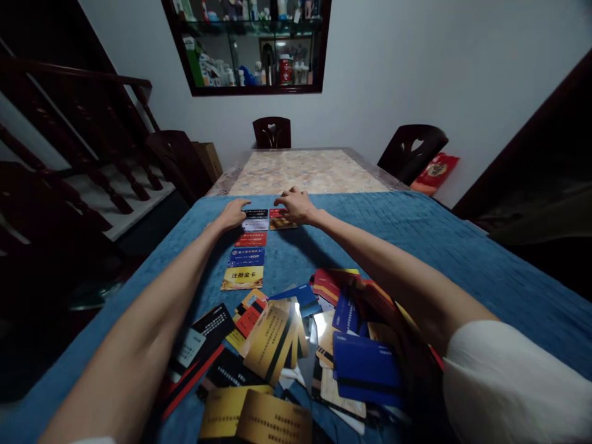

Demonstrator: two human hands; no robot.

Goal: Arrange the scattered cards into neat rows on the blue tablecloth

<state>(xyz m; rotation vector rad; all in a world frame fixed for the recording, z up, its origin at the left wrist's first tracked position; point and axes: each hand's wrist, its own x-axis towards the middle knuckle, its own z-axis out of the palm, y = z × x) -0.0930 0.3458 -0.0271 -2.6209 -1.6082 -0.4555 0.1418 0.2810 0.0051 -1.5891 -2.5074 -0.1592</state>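
The red card [275, 213], likely light, stiff and slick, suits an edge pinch, with right hand [295, 206] half-curled over it, left hand [232, 216] slightly parted by the black card [258, 214], grips unclear.

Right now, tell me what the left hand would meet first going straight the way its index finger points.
Probably the right hand, across a gap from the left hand, though their relative heights over the blue cloth are unclear.
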